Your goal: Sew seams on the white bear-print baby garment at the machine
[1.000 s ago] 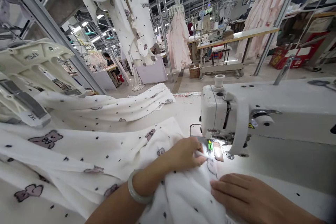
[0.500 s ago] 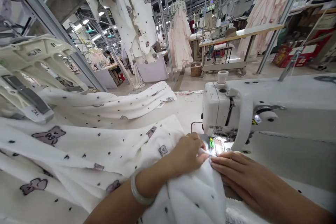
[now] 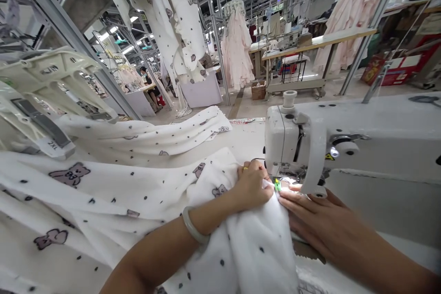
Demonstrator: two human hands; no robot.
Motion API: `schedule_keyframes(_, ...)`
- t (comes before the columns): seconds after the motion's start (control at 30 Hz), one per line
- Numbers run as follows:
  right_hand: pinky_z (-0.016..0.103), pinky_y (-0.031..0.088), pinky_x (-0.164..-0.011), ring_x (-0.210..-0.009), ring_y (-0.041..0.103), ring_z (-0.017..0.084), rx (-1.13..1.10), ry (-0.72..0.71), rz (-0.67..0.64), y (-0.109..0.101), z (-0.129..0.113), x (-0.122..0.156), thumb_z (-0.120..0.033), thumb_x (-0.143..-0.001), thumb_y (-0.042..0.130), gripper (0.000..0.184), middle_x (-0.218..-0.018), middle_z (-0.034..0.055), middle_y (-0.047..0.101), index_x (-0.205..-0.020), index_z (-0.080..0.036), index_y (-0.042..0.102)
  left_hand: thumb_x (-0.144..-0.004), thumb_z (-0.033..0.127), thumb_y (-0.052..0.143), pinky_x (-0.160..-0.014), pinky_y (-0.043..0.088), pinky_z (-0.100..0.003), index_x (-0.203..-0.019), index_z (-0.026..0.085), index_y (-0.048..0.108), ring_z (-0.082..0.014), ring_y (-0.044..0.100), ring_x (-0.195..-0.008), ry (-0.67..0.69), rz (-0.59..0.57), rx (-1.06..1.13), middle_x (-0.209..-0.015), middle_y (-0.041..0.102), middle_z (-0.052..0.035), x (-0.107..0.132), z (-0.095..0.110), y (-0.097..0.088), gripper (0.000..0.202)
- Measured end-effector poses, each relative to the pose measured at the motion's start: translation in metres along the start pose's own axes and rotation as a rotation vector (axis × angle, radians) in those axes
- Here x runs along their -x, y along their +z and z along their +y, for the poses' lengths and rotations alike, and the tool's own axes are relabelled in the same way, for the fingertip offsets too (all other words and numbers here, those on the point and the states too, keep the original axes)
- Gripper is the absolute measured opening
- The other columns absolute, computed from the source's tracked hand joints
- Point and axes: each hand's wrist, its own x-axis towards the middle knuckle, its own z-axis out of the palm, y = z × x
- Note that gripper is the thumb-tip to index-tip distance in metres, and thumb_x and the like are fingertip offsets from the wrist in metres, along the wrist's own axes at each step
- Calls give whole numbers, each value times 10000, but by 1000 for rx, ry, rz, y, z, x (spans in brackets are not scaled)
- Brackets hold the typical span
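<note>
A white fabric printed with small bears and dots lies across the table in front of me. My left hand, with a pale bangle on its wrist, pinches the fabric's edge right at the needle area of the white sewing machine. My right hand lies flat, fingers together, on the fabric under the machine's arm, its fingertips touching the left hand's. A small green part shows at the presser foot between the two hands.
A second piece of the same print lies further back on the table. Cream plastic hangers marked 2XL sit at the left. Garments hang overhead, and another worker sits at a far table. Metal posts stand behind.
Both hands have pushed the fabric forward to the presser foot. My right hand slid up from the near table edge until its fingertips met the left hand under the machine's arm.
</note>
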Motion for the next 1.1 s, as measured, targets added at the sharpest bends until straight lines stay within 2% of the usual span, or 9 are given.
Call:
schedule_keyframes(0.27, 420, 311, -1025, -1108, 671, 237, -66, 82, -37, 3, 3, 6, -425, -1086, 448, 428, -1285, 35, 697, -1477, -265, 516, -842, 183, 592, -1079, 407, -462, -727, 184, 560, -273, 499, -1165, -13, 16, -5, -1080, 542, -59, 0, 2, -3, 120)
schedule_keyframes(0.5, 431, 243, -1083, -1070, 681, 230, -102, 126, -35, 2, 4, 7, -479, -1092, 434, 468, -1261, 3, 703, -1523, -296, 448, -864, 198, 607, -1102, 417, -465, -864, 196, 612, -272, 504, -1197, -41, 83, -33, -1111, 569, -67, -3, 1, 6, 5)
schedule_keyframes(0.63, 446, 276, -1084, -1112, 660, 244, -100, 101, -25, -3, 9, 8, -449, -1085, 455, 430, -1287, 34, 683, -1474, -271, 506, -893, 243, 646, -1102, 433, -466, -990, 185, 653, -292, 523, -1222, -2, 25, -61, -1197, 593, -98, 5, 1, -11, 114)
schedule_keyframes(0.7, 448, 296, -1091, -1106, 657, 237, -130, 60, 1, -10, 11, 7, -389, -1085, 455, 361, -1254, 56, 688, -1390, -235, 574, -917, 307, 664, -1140, 405, -484, -1157, 174, 642, -320, 493, -1295, 113, -27, -80, -1303, 580, -130, 20, 2, -28, 276)
schedule_keyframes(0.77, 432, 370, -1040, -1017, 667, 217, -209, -11, 17, -19, 11, 6, -340, -1078, 470, 266, -1142, 53, 710, -1234, -222, 651, -935, 384, 669, -1190, 349, -491, -1333, 163, 568, -332, 460, -1359, 335, -102, -87, -1387, 557, -158, 42, 3, -42, 467)
schedule_keyframes(0.83, 399, 454, -922, -899, 657, 203, -294, -104, 2, -30, 5, 3, -321, -1072, 489, 218, -1002, 39, 716, -1088, -223, 684, -941, 461, 667, -1182, 355, -464, -1399, 164, 525, -314, 525, -1305, 555, -196, -90, -1360, 593, -161, 64, 3, -46, 564)
schedule_keyframes(0.93, 377, 499, -798, -816, 642, 209, -304, -247, -14, -43, -16, -1, -242, -1072, 445, 263, -891, 43, 718, -1021, -212, 701, -1000, 379, 569, -1029, 462, -413, -1232, 165, 633, -269, 636, -1078, 596, -215, -165, -1131, 685, -126, 87, 0, -33, 322)
schedule_keyframes(1.03, 392, 513, -831, -847, 657, 228, -236, -362, 62, -47, -42, -3, -130, -1040, 336, 396, -939, 64, 748, -1064, -192, 726, -978, 190, 482, -871, 502, -354, -1014, 165, 663, -229, 641, -947, 482, -81, -102, -966, 690, -94, 92, -5, -19, 186)
schedule_keyframes(1.1, 392, 517, -854, -901, 666, 238, -176, -433, 92, -44, -56, -3, -125, -1026, 280, 463, -1019, 82, 758, -1112, -156, 735, -951, 177, 489, -807, 511, -321, -967, 175, 641, -199, 635, -881, 411, 28, 71, -919, 680, -72, 91, -8, -20, 153)
